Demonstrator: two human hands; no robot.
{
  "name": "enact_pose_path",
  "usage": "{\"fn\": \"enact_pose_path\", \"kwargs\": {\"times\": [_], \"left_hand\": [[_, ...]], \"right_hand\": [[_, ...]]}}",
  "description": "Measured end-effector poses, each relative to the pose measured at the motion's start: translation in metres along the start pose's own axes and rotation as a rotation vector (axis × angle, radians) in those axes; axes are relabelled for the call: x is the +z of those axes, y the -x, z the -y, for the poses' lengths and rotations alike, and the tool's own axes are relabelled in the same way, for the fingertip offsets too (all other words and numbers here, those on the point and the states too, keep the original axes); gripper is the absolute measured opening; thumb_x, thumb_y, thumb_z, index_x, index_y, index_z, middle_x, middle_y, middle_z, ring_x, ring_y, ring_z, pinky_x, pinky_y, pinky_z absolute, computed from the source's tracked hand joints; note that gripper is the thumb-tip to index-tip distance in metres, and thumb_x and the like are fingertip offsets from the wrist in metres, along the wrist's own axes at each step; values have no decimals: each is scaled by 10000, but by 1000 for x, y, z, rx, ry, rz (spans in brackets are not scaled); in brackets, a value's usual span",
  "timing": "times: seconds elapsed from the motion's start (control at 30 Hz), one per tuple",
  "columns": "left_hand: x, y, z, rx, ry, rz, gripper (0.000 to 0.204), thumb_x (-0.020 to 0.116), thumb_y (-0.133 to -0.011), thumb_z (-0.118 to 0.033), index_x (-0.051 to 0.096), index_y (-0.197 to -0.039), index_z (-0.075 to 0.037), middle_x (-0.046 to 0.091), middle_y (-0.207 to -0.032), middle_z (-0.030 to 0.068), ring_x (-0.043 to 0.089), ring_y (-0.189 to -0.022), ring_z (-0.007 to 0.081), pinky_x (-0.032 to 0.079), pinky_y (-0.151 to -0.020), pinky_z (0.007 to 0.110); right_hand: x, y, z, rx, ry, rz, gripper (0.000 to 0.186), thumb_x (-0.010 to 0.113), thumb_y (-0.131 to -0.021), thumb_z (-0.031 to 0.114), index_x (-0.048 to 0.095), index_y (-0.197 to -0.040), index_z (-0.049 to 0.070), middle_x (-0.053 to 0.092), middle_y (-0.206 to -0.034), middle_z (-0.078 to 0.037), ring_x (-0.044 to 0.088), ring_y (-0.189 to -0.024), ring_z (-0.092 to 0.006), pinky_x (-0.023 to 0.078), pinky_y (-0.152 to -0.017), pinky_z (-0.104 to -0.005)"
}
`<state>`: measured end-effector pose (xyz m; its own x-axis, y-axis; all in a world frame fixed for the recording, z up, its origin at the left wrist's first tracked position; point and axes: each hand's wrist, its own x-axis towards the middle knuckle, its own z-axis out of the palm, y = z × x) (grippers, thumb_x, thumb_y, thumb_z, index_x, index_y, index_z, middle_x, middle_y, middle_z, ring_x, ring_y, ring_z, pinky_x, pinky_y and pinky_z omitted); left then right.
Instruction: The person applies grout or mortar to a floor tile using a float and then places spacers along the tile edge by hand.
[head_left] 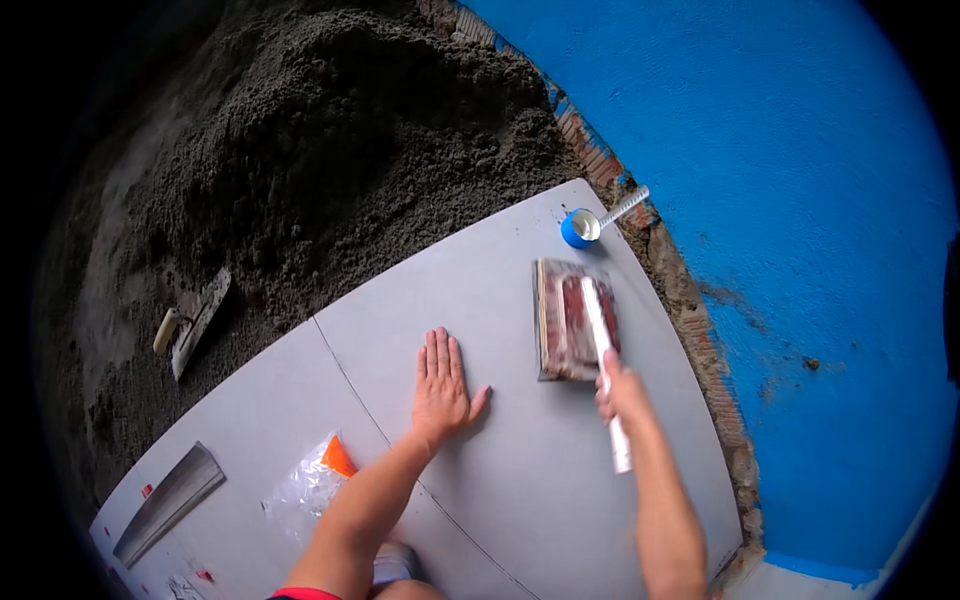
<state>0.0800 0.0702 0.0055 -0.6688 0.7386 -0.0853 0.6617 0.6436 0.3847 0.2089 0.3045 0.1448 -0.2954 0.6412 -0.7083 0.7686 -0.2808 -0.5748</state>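
My left hand (441, 385) lies flat with its fingers stretched out on a large pale grey tile (490, 480). My right hand (624, 392) is closed round a long white bar-like tool (617, 440), perhaps a mallet handle. Its far end is over a reddish-grey rectangular block (560, 345) with a layered edge, which sits on the tile. Motion smears both the block and the bar, so I cannot tell whether they touch. Beyond the block, a small blue-and-white cup-like piece (580, 229) with a white ridged strip (626, 204) rests near the tile's far corner.
A second tile (270, 410) adjoins on the left, bearing a clear plastic bag with orange contents (303, 488) and a grey metal strip (172, 503). Rough dark mortar (380, 150) lies beyond, with a trowel (200, 325) on it. A blue wall (800, 200) bounds the right side.
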Motion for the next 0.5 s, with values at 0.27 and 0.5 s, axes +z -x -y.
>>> {"fn": "enact_pose_path", "kwargs": {"times": [0.27,0.5], "left_hand": [[0,-3,9,-22,-31,4,954,408,-937,-591,166,-1505,137,85,-1610,296,16,-1512,428,27,-1222,502],[-4,-14,-4,38,17,-27,958,470,-923,-561,174,-1495,148,102,-1598,316,29,-1505,445,32,-1218,520]], "right_hand": [[-55,148,29,-560,-343,-338,466,397,-1046,506,453,-795,117,379,-532,43,341,-369,-60,280,-335,-215],[27,-23,-45,42,91,-134,546,472,-988,596,557,-819,84,475,-575,-15,449,-426,-143,378,-393,-300]]}}
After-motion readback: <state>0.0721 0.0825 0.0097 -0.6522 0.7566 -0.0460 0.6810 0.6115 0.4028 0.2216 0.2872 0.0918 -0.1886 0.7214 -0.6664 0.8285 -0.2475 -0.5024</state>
